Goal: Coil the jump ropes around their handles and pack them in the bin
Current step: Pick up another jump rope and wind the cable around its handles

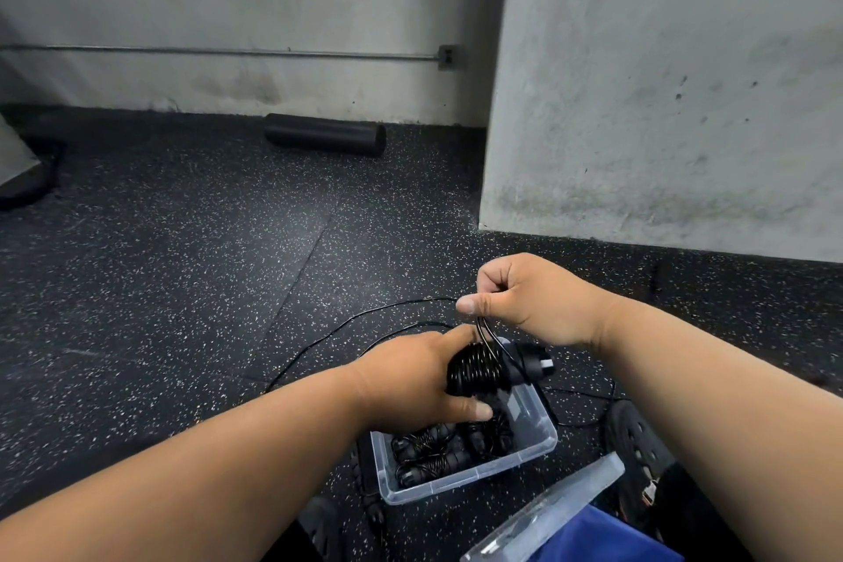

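My left hand (pixel 413 379) grips a pair of black jump rope handles (pixel 479 372) with thin black cord coiled round them, held just above the clear plastic bin (pixel 536 447). My right hand (pixel 524 297) pinches the loose cord (pixel 488 331) between thumb and fingers right above the coil. The rest of that cord (pixel 365 319) trails in a loop over the floor to the left. Several coiled black ropes (pixel 438 452) lie inside the bin.
The bin's clear lid (pixel 552 511) lies at the lower right, partly on something blue. A black foam roller (pixel 325 135) lies by the far wall. A concrete pillar (pixel 661 82) stands at the right. The floor is speckled black rubber, and a black wheel-like object (pixel 634 438) sits right of the bin.
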A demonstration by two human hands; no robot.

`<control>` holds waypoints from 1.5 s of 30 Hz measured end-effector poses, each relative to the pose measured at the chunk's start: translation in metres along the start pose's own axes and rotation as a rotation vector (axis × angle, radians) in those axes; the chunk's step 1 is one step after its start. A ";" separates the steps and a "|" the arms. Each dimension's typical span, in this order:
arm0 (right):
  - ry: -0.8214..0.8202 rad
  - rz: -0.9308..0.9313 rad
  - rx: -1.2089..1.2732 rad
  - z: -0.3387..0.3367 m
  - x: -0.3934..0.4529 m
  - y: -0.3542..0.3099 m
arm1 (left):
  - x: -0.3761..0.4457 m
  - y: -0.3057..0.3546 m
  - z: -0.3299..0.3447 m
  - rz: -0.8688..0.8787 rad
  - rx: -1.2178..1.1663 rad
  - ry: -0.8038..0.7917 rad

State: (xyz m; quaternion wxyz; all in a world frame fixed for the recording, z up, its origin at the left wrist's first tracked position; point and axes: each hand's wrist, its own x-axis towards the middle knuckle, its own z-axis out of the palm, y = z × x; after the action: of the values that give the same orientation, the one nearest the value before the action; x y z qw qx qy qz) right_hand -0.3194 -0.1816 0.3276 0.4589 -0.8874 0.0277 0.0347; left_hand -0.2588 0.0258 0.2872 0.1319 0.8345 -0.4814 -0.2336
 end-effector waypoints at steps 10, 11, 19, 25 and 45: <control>0.077 -0.067 -0.077 0.005 0.002 -0.017 | 0.010 -0.003 0.012 -0.018 -0.033 0.093; 0.092 -0.087 -0.111 0.004 0.000 -0.020 | 0.012 -0.006 0.013 -0.034 -0.060 0.094; 0.245 -0.072 -0.280 -0.002 -0.017 -0.037 | 0.028 -0.039 -0.004 -0.235 -0.320 0.315; -0.057 0.253 -0.382 -0.003 -0.027 -0.033 | 0.029 -0.046 -0.014 -0.338 -0.769 0.496; 0.341 -0.005 0.656 0.023 -0.020 -0.031 | 0.019 0.011 -0.006 -0.189 -1.561 0.325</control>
State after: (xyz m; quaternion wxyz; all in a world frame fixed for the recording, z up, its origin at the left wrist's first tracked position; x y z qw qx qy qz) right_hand -0.3378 -0.1451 0.3411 0.7080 -0.6861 0.1113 -0.1254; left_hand -0.2558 0.0037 0.2924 0.7254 0.5622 -0.0813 -0.3888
